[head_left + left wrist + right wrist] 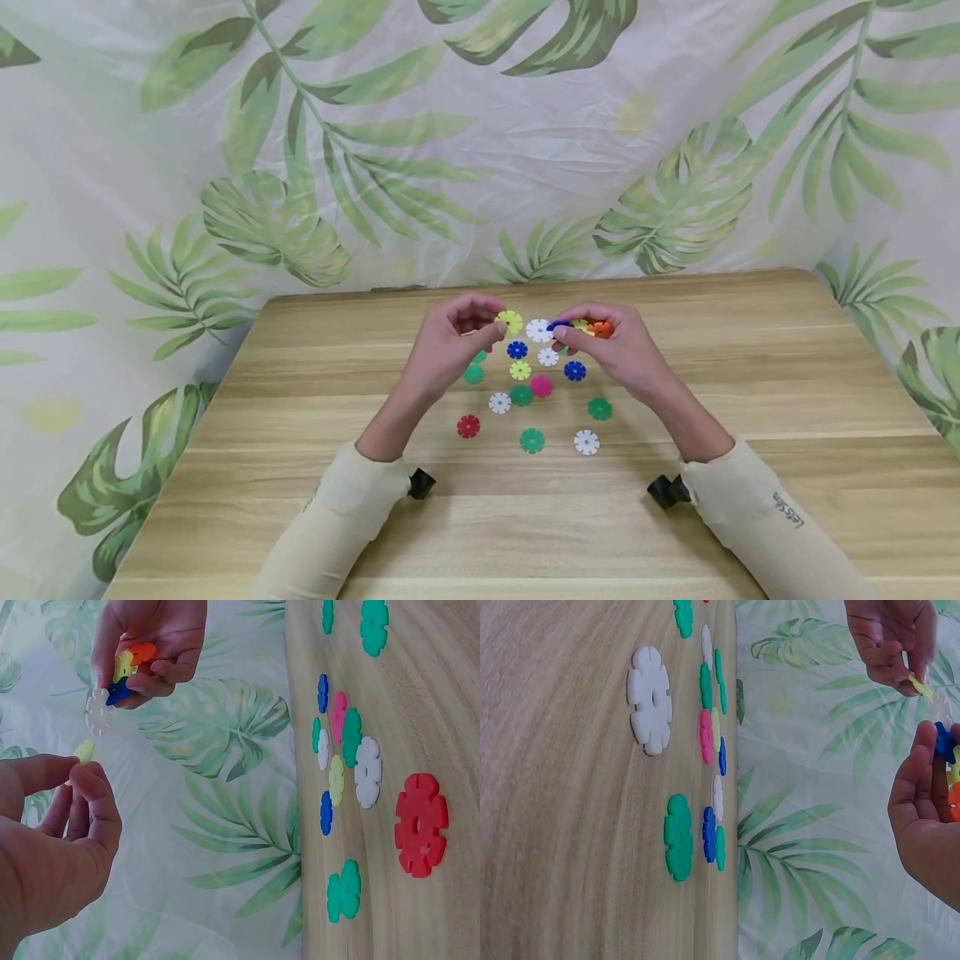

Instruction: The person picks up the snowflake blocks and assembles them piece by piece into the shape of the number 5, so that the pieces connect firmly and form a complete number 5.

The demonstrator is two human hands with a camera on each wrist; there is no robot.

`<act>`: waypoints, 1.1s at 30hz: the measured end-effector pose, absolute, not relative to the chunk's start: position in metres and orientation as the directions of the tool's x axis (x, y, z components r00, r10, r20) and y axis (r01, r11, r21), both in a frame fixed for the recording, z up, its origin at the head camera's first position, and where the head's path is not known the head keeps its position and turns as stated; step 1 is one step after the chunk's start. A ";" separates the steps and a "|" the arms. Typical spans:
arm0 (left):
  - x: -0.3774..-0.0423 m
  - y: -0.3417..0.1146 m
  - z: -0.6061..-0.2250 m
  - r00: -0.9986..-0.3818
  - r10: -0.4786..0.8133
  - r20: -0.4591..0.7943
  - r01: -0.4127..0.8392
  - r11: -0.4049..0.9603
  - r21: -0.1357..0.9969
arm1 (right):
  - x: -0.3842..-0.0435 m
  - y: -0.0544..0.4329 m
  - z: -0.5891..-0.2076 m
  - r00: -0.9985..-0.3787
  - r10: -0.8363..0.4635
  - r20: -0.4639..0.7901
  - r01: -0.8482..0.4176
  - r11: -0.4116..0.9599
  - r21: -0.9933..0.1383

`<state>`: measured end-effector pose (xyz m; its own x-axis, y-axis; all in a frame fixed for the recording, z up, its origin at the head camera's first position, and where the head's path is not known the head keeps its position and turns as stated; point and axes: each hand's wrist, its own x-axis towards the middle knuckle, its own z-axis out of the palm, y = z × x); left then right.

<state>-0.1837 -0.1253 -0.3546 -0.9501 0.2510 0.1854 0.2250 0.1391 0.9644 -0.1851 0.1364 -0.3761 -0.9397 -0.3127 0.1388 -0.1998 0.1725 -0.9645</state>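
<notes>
Two bare hands are working above a light wood-grain table [750,358] in the head view. The left hand [453,346] is pinching a yellow, round, notched plastic disc [509,322] between thumb and fingers. The right hand [626,343] is gripping a row of similar pieces: its thumb is pressing on a dark blue notched plastic disc [559,327], while a white notched plastic disc [537,331] is projecting toward the left hand. A second yellow disc [582,325] and an orange notched plastic disc [601,330] are sitting at the other end of the row. Loose discs are lying flat below — among them a red notched plastic disc [468,427] at the left, a pink notched plastic disc [542,386] near the middle and a white loose disc [587,442] at the near right. Leaf-printed cloth [525,150] is hanging behind the table.

Left wrist view: the left hand is holding the yellow piece at its fingertips, just beside the white one but apart from it. The right hand is cupping the row, orange end nearest its palm. Two green notched plastic discs [343,891] are overlapping on the table.

Right wrist view: both pinches are showing at the right, the row running partly out of frame. The white piece is looking pale against the cloth — whether it is touching the yellow one, cannot tell from here.
</notes>
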 end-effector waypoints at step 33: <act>-0.179 -0.118 -0.360 -0.917 0.250 0.311 0.350 0.133 0.927 | -0.182 0.130 -0.378 -0.946 -0.276 0.171 -0.217 0.148 -0.965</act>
